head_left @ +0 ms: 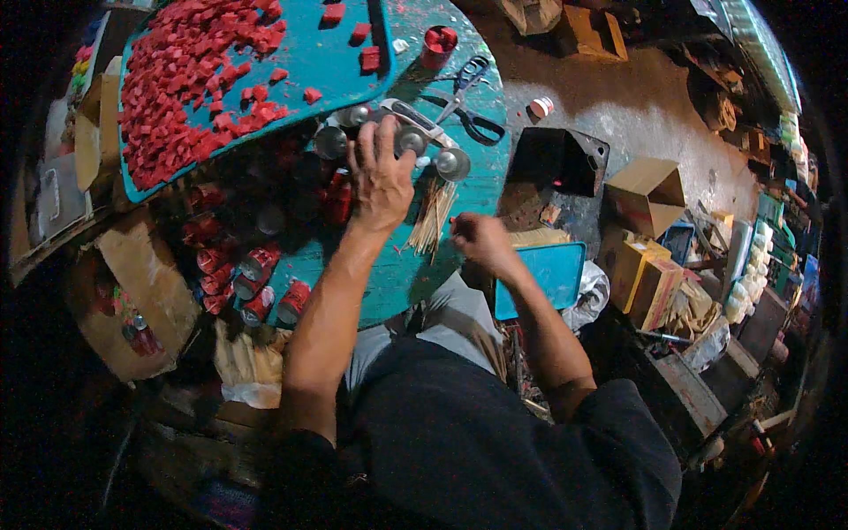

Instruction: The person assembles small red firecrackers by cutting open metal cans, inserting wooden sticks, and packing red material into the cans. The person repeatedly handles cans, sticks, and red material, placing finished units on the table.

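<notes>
My left hand (380,175) reaches over the teal round table (389,283) and rests on a cluster of small silver metal cups (452,162), fingers curled over one of them. My right hand (477,240) is lower right, near the table edge, fingers pinched beside a bundle of thin pale sticks (431,217); whether it holds a stick I cannot tell. Red wrapped cylinders (258,263) lie in a group at the left of my left forearm.
A teal board (327,66) heaped with red wax-like chunks (190,79) covers the far left. Scissors (464,97) and a red cup (437,44) lie beyond the cups. A teal tray (552,274), cardboard boxes (649,190) and a black box (556,159) stand at right.
</notes>
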`<state>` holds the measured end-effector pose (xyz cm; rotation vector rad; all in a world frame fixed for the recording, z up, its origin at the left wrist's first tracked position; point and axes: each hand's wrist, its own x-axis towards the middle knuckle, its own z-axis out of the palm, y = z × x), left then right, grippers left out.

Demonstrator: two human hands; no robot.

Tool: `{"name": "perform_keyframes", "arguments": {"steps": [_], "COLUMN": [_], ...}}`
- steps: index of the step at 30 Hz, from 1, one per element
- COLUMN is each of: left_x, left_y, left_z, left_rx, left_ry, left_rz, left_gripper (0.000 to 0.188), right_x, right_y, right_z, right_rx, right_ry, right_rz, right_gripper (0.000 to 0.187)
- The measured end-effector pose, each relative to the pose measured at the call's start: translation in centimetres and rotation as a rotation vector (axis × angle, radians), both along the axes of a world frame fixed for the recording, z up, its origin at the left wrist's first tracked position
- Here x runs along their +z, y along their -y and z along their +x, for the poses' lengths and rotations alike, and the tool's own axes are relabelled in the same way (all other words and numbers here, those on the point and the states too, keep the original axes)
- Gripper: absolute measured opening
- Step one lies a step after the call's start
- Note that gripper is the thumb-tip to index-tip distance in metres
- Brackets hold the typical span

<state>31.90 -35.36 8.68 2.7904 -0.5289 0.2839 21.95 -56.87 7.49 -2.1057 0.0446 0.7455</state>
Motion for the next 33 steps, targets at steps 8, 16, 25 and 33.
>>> {"name": "perform_keyframes", "arguments": {"steps": [8,16,25,33], "left_x": [10.4,-0.2,2.7,4.7], "left_y": [-3.6,-10.1,-10.0,-10.2], "left_z": [-9.0,-20.6,-17.4,-16.4], "left_rx": [0.014,0.743,0.954,0.982], "left_ry": [-0.219,-0.939,-1.157,-1.057], "left_rz": [-0.393,-1.825,-2.542,-2.474], "left_gripper": [0.017,0.029,0.037,0.038], "right_x": [-2.5,-4.1,-1.2,12.5], "right_y": [-5.5,-5.5,-5.0,-9.8], "right_z": [-2.9,-2.9,-4.7,-8.3], "right_rx": [-0.266,-0.284,-0.343,-0.389], "right_ry": [0.241,0.186,-0.041,-0.602], "right_rz": [-0.271,-0.349,0.234,0.872], "right_gripper": [0.026,0.029,0.017,0.024]}}
